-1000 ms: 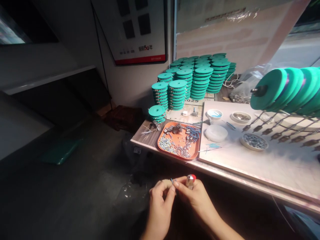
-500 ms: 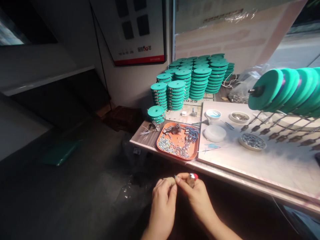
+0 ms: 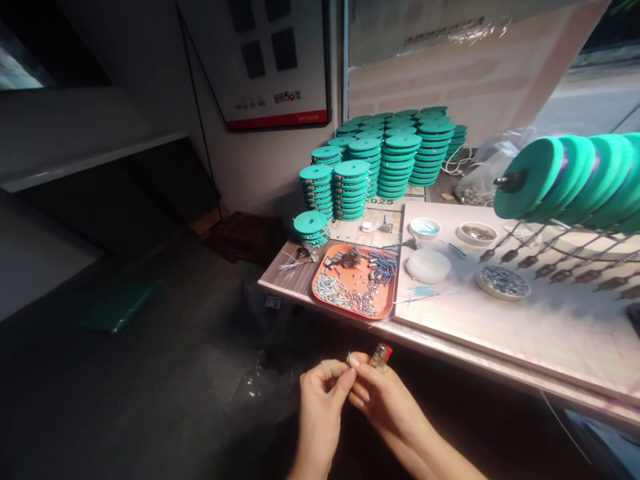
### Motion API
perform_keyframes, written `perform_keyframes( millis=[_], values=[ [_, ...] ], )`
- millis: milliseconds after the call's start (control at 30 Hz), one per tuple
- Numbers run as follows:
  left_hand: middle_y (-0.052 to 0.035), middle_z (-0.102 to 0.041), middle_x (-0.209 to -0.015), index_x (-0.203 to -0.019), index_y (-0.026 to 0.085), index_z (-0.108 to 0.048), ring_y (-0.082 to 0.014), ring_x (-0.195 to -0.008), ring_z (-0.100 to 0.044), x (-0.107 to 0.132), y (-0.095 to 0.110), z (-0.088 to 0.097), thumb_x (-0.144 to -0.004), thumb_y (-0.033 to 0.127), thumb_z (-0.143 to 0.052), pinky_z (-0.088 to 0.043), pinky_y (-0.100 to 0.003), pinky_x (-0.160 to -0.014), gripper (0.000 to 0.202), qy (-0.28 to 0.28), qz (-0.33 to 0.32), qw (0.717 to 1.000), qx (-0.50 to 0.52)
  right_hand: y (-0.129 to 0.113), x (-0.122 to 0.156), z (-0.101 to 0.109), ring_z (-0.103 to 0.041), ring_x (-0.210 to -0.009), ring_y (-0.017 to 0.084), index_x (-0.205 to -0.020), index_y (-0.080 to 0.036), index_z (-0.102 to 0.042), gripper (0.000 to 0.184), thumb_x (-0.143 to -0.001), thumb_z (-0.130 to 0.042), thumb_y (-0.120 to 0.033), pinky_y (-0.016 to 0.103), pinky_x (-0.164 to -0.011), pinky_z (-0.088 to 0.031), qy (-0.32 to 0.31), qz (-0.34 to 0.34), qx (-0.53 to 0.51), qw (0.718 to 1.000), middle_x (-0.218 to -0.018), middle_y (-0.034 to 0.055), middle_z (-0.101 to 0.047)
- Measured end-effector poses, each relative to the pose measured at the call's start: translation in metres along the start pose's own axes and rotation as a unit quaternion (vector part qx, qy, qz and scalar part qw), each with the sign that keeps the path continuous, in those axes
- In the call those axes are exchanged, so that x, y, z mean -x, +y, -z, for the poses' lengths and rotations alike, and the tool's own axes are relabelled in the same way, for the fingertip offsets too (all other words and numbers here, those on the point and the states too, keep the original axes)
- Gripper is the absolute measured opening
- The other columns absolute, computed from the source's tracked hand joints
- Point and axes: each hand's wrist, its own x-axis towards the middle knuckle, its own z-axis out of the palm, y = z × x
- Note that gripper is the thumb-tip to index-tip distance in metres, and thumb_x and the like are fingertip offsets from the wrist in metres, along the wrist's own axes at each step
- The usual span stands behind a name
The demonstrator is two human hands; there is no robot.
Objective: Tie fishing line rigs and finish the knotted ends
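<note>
My left hand [image 3: 320,407] and my right hand [image 3: 385,393] meet fingertip to fingertip in front of the table edge. Both are closed. Between the pinched tips a thin blue piece [image 3: 349,357] sticks up, too small to name exactly. My right hand also grips a lighter [image 3: 381,357] with a metal top and a red part, its lower body hidden by the fingers. Beige tape [image 3: 331,368] wraps a finger of my left hand. Just beyond the hands, an orange tray [image 3: 356,308] holds small metal parts, blue pieces and pale sleeves.
Stacks of green spools [image 3: 350,172] stand at the back left. More green discs hang on a rod [image 3: 510,180] at the right, with swivels and cords dangling. White dishes [image 3: 503,283] of small parts and a white round lid [image 3: 428,267] lie on the board [image 3: 500,327].
My left thumb and fingers have shifted to a raised pinch against the right fingertips. The lighter has tilted in my right hand, showing more of its metal top. The table items stay put.
</note>
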Motion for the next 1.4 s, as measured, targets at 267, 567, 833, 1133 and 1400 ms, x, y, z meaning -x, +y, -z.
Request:
perform_keyframes(
  millis=[267,567,833,1133,1400],
  values=[
    [0.0009,-0.057,-0.052,-0.055,0.014,-0.061,-0.0106,-0.051,-0.05,0.007,0.0,-0.002,-0.074,0.026,-0.061,-0.041,-0.021,-0.051,0.022,0.006,-0.017,1.0,0.01,-0.002,0.008,-0.004,-0.025,-0.041,0.004,-0.063,-0.013,-0.059,0.025,-0.059,-0.074,-0.033,0.02,-0.042,-0.022,0.016,0.032,0.05,0.998,-0.045,-0.0083,-0.037],
    [-0.0025,-0.063,-0.062,-0.075,0.013,-0.069,-0.0142,-0.062,-0.055,0.012,-0.004,-0.007,-0.078,0.025,-0.057,-0.043,-0.024,-0.062,0.018,0.016,0.003,0.995,0.096,-0.007,0.013,-0.005,-0.03,-0.043,0.006,-0.066,-0.011,-0.066,0.028,-0.061,-0.071,-0.038,0.022,-0.043,-0.021,0.062,0.134,0.218,0.965,-0.044,-0.0061,-0.041],
    [-0.0028,-0.065,-0.067,-0.071,0.014,-0.066,-0.0147,-0.065,-0.057,0.016,-0.003,-0.007,-0.077,0.026,-0.059,-0.044,-0.024,-0.066,0.015,0.037,0.015,0.993,0.109,-0.011,0.015,-0.007,-0.033,-0.043,0.008,-0.058,-0.015,-0.067,0.023,-0.061,-0.071,-0.037,0.024,-0.043,-0.024,0.065,0.176,0.246,0.951,-0.047,-0.004,-0.045],
    [-0.0004,-0.059,-0.059,-0.06,0.016,-0.059,-0.0148,-0.061,-0.055,0.015,-0.004,-0.003,-0.077,0.03,-0.057,-0.045,-0.025,-0.065,0.023,0.02,-0.025,0.999,0.01,-0.009,0.015,-0.009,-0.034,-0.045,0.007,-0.069,-0.015,-0.066,0.024,-0.057,-0.074,-0.034,0.022,-0.045,-0.025,0.049,0.138,0.203,0.968,-0.05,-0.0049,-0.047],
    [-0.0043,-0.063,-0.066,-0.064,0.014,-0.061,-0.0181,-0.066,-0.057,0.015,-0.009,-0.001,-0.076,0.033,-0.058,-0.046,-0.027,-0.065,0.023,0.025,-0.029,0.999,-0.015,-0.008,0.015,-0.01,-0.031,-0.044,0.008,-0.062,-0.014,-0.06,0.028,-0.062,-0.069,-0.04,0.023,-0.044,-0.022,0.043,0.132,0.21,0.968,-0.045,-0.006,-0.039]
  ],
)
